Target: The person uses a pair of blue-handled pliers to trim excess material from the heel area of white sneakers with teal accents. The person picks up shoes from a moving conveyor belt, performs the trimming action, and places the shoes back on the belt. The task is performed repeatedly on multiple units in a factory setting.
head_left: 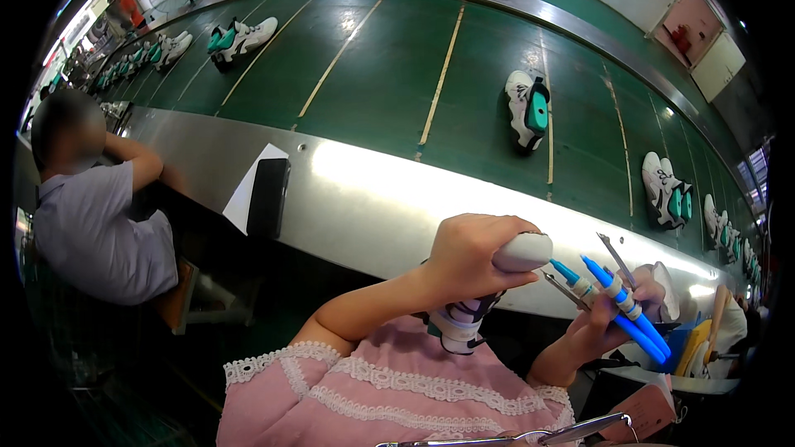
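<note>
My left hand (472,252) is closed around a sneaker (523,253), its white toe pointing right. The sneaker's lower part, white with dark trim, hangs below the wrist against my pink top. Just to the right, my right hand (598,329) is closed on two blue pens (644,333) bound with pale tape. Slim pointed metal pieces (617,257) stick out beside the pen tips; how they are joined to the pens is unclear. The pen tips point toward the sneaker's toe, with a small gap. A whitish object (665,291) shows behind the right fingers, its kind unclear.
A green conveyor belt (373,74) with pale cross lines carries white sneakers with green inserts (527,112). Along its near side runs a metal ledge (356,190), with a black phone (269,199) on white paper. A co-worker (108,207) sits at left. A cluttered bin (696,348) stands at right.
</note>
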